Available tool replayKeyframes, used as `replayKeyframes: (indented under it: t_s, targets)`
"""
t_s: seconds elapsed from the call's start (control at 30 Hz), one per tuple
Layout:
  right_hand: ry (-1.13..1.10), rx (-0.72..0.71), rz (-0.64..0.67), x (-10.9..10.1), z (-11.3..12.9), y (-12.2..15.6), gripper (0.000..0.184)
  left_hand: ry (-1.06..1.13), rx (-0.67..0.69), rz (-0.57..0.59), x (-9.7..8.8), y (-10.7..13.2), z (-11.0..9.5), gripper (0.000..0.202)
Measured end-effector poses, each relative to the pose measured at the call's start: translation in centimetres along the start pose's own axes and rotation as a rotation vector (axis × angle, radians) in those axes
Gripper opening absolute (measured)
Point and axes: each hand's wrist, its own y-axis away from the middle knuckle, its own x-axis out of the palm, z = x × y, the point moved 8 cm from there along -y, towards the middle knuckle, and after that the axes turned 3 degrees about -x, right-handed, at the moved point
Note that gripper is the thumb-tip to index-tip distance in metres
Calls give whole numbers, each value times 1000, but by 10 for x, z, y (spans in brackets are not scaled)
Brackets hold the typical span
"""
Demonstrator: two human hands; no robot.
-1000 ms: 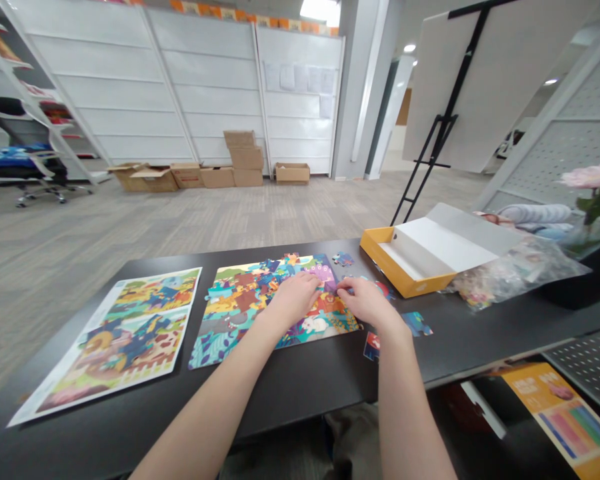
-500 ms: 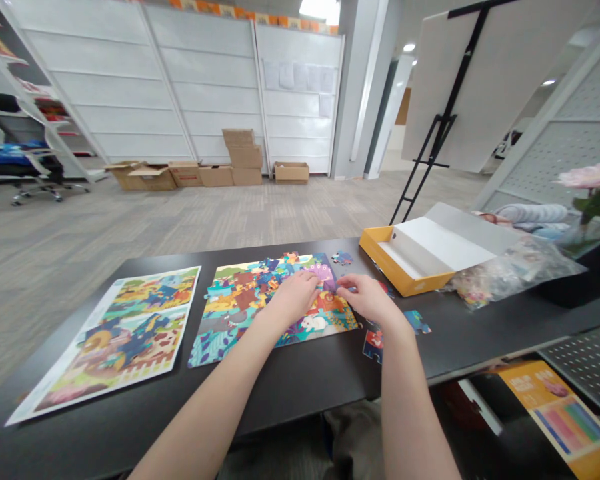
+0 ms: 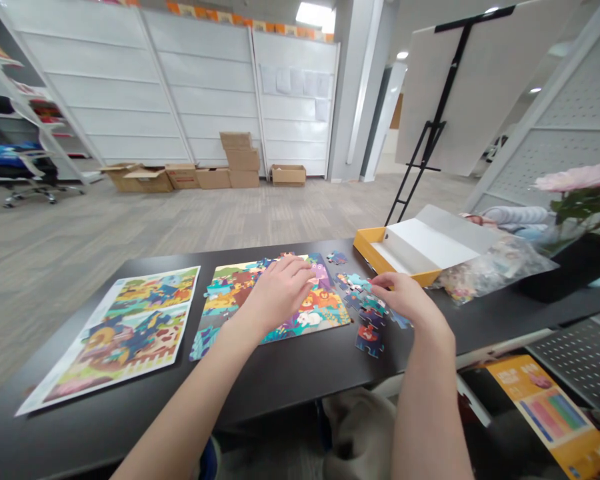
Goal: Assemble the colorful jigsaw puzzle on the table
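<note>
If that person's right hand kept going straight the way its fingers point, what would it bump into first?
The right hand, fingers pointing left, would probably meet the loose multicoloured cardboard jigsaw pieces first, though depth is hard to judge here.

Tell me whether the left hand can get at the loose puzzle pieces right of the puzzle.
Probably yes: the left hand rests on the jigsaw puzzle, and the loose pieces lie just beyond its edge. Only the right hand partly blocks them.
</note>
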Motion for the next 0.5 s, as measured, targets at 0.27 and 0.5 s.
replayKeyframes:
  t_s: [0.27,0.5]
  targets:
    - [75,87,163,25,-30,-3,30,37,-50,-108,-44,60,-6,17]
    - [93,105,116,22,-43,-6,41,80,-54,-115,-17,85,10,16]
